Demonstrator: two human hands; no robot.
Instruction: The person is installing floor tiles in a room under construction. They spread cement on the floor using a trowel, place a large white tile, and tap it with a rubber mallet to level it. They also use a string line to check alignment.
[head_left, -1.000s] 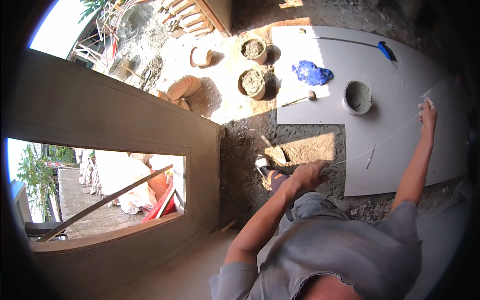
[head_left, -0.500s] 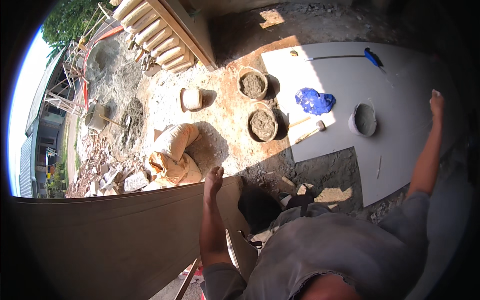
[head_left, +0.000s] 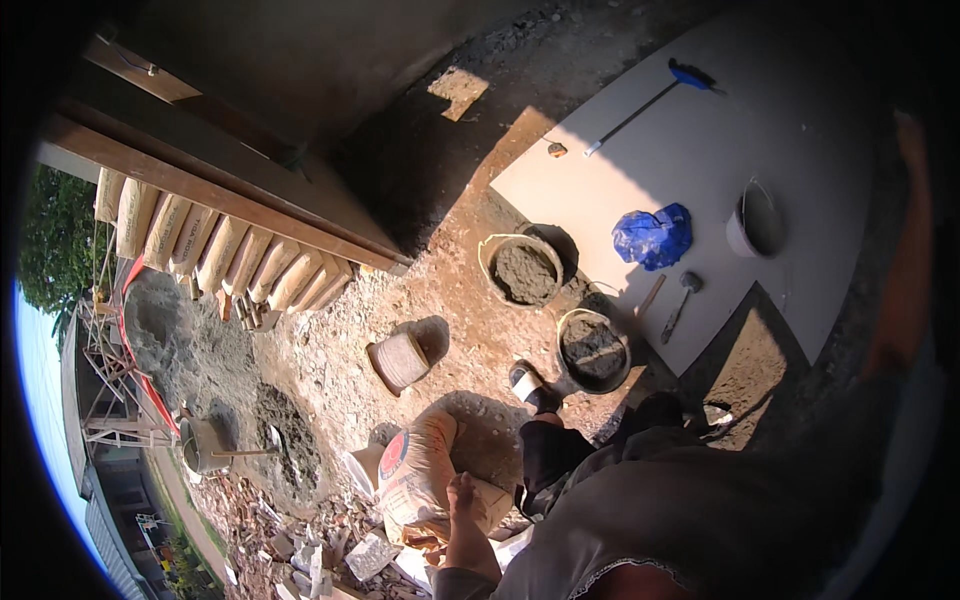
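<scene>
My left hand [head_left: 463,493] is loosely curled, with nothing seen in it. Behind it in the picture, an opened paper cement sack [head_left: 415,470] slumps on the ground; whether they touch is hard to judge. My right hand [head_left: 910,140] is stretched out at the far right, in deep shadow, its fingers unclear. One sandalled foot [head_left: 523,380] is planted beside a bucket of mortar [head_left: 593,350]. Just beyond stands a second mortar bucket [head_left: 522,270], its handle raised.
Pale boards [head_left: 600,180] bear a blue plastic bag [head_left: 653,237], a mallet [head_left: 683,305], a broom [head_left: 640,115] and a grey-filled bucket [head_left: 757,225]. An overturned pail [head_left: 398,362], rubble [head_left: 310,550], stacked sacks [head_left: 215,245] and wet mortar [head_left: 285,430] occupy the left.
My view has turned left and my body has come forward past the wooden panel, toward the mortar buckets. My left hand now appears over the sack; my right has gone into shadow.
</scene>
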